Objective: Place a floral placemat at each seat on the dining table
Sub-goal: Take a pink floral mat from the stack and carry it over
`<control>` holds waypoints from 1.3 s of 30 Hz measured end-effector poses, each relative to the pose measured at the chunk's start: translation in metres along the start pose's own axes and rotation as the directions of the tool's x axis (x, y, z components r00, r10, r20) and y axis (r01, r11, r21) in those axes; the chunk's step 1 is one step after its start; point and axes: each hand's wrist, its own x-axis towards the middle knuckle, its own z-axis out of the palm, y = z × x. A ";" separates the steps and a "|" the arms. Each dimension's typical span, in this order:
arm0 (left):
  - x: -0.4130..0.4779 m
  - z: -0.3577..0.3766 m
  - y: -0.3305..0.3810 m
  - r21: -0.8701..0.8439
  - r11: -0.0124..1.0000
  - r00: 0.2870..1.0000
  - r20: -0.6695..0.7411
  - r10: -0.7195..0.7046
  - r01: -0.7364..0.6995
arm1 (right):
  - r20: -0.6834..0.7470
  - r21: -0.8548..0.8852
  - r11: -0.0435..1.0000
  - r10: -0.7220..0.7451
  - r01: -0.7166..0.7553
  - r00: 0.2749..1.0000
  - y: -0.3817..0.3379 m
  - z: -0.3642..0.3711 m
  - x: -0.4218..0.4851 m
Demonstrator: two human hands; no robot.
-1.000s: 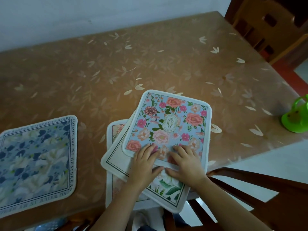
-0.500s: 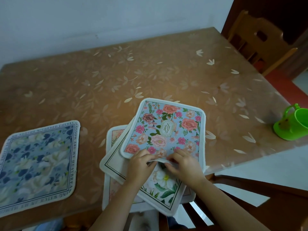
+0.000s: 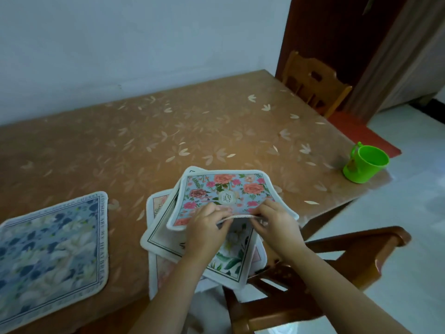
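A blue placemat with pink roses (image 3: pixel 226 189) tops a small stack at the table's near edge. My left hand (image 3: pixel 204 230) and my right hand (image 3: pixel 277 225) pinch its near edge and hold that edge raised off the stack. Under it lies a white-flower placemat (image 3: pixel 166 239) with a dark line border, and beneath that a pale pink one (image 3: pixel 157 201). A navy-and-white floral placemat (image 3: pixel 50 251) lies flat at the left of the brown dining table (image 3: pixel 168 136).
A green plastic cup (image 3: pixel 364 163) stands near the table's right corner. One wooden chair (image 3: pixel 313 80) sits at the far right side, another wooden chair (image 3: pixel 313 273) is just right of my arms. A pale wall runs behind the table.
Both hands went from resting flat on the rose placemat to pinching its near edge and lifting it. The view tilted up, showing more wall and the far chair.
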 end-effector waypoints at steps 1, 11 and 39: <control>-0.002 -0.004 0.006 0.007 1.000 1.000 0.002 0.019 -0.019 | -0.010 0.001 1.000 0.002 -0.002 1.000 -0.003 -0.007 -0.004; 0.006 -0.034 0.070 0.012 0.982 0.980 0.059 0.189 -0.190 | -0.206 -0.102 0.995 -0.043 0.022 0.978 -0.024 -0.076 -0.038; 0.066 0.054 0.403 0.336 0.857 0.879 -0.143 0.455 -0.390 | -0.559 0.062 0.984 -0.106 0.169 0.822 0.148 -0.344 -0.071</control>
